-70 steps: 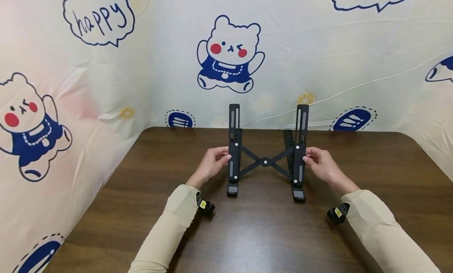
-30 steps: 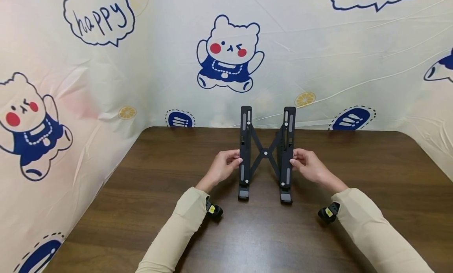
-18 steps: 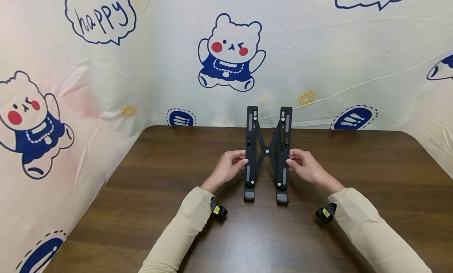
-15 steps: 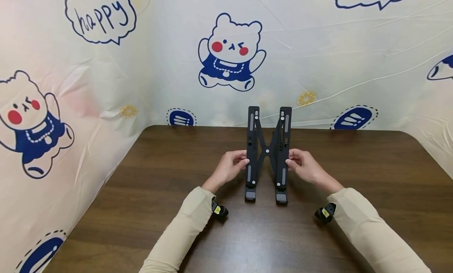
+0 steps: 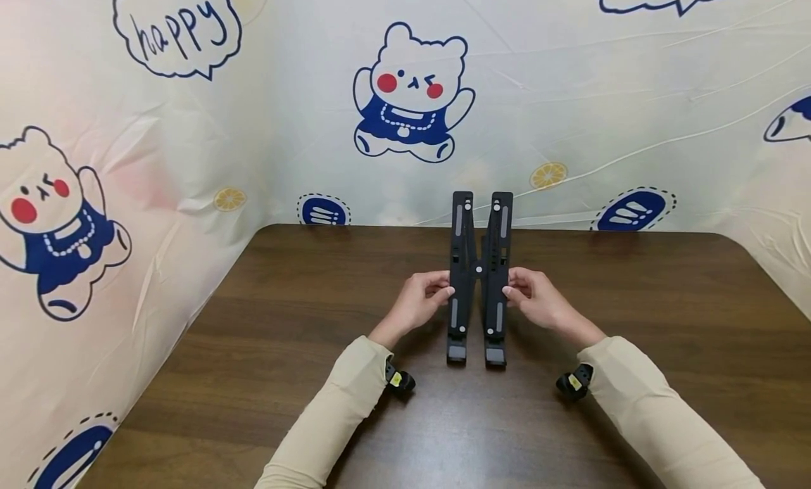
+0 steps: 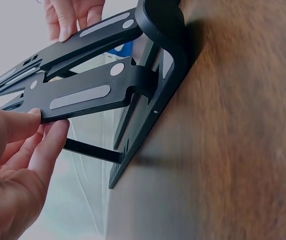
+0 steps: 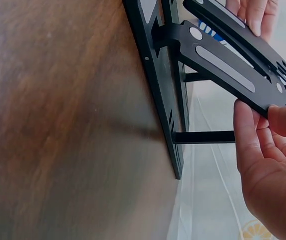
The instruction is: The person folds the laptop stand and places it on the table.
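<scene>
A black folding laptop stand stands on the table in the head view, its two long arms close together and nearly parallel. Grey pads run along the arms, and a crossed brace with a round pivot joins them. My left hand pinches the left arm by its outer edge, thumb on top and fingers underneath. On the other side my right hand pinches the right arm the same way. In the left wrist view the stand's sloping arm rises from a base rail, propped by a thin strut.
The brown wooden table has rounded far corners. Behind it and at the sides hangs a pale printed cloth with cartoon bears. Small black cameras sit at both wrists.
Both hands have moved toward each other, bringing the stand's two arms from wide apart to a narrow gap. The crossed brace has folded from a wide X to nearly lengthwise.
</scene>
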{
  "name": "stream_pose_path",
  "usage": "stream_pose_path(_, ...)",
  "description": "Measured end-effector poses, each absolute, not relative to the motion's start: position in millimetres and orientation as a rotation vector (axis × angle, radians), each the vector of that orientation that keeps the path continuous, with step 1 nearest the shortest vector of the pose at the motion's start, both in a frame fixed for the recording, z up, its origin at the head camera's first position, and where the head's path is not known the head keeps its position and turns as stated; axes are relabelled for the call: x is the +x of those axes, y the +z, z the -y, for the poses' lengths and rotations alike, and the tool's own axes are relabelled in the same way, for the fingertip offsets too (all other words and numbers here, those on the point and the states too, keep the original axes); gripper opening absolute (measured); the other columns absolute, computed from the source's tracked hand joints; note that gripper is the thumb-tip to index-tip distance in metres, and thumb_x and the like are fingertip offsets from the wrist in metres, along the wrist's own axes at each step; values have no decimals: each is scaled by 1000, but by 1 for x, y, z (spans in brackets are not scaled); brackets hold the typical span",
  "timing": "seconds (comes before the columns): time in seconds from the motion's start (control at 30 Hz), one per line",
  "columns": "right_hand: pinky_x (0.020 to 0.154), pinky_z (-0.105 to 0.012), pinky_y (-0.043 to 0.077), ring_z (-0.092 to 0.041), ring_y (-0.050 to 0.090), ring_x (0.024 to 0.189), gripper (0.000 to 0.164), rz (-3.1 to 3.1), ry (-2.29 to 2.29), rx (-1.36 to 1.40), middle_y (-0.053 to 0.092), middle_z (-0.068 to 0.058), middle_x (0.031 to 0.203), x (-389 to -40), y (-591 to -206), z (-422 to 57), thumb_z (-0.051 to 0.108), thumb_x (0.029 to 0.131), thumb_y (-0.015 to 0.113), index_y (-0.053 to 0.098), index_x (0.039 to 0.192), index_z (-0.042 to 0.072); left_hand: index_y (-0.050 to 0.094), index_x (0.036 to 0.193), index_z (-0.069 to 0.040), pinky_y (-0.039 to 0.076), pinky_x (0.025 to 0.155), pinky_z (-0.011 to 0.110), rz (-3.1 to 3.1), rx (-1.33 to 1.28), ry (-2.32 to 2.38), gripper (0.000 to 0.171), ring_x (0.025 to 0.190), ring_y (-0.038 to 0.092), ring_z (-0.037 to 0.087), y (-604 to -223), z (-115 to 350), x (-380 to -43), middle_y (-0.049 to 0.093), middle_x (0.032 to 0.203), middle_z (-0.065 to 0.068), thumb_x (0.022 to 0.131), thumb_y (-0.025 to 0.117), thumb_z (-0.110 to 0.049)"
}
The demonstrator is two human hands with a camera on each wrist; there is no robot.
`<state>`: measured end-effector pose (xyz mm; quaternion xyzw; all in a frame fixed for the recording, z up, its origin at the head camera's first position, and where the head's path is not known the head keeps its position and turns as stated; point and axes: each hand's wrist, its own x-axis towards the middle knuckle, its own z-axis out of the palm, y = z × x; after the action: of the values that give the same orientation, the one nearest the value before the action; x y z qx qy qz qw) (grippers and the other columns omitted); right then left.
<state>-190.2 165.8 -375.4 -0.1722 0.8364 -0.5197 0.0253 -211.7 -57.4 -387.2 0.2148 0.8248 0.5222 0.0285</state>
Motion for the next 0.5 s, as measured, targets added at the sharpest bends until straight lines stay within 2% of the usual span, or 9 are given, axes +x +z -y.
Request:
stream_pose_path(0.37,69,-42,50,-24,57,75,3,-2587,-1611,-553,56,-16,82,-191,-378,-158,-8,87,47,49,88,-9,57,111,5,51,67,24,-2516,664,1609,26,82,61,25,-378,50,-202,62,91,18,85,54,2)
stream_pose_path(0.5,68,-40,51,-24,58,75,3,-2588,-1622,-567,56,-16,83,-191,-379,-156,-8,87,47,50,88,-9,57,113,2,50,66,20,-2518,650,1595,28,83,61,19,-388,49,-208,62,91,13,86,55,-1)
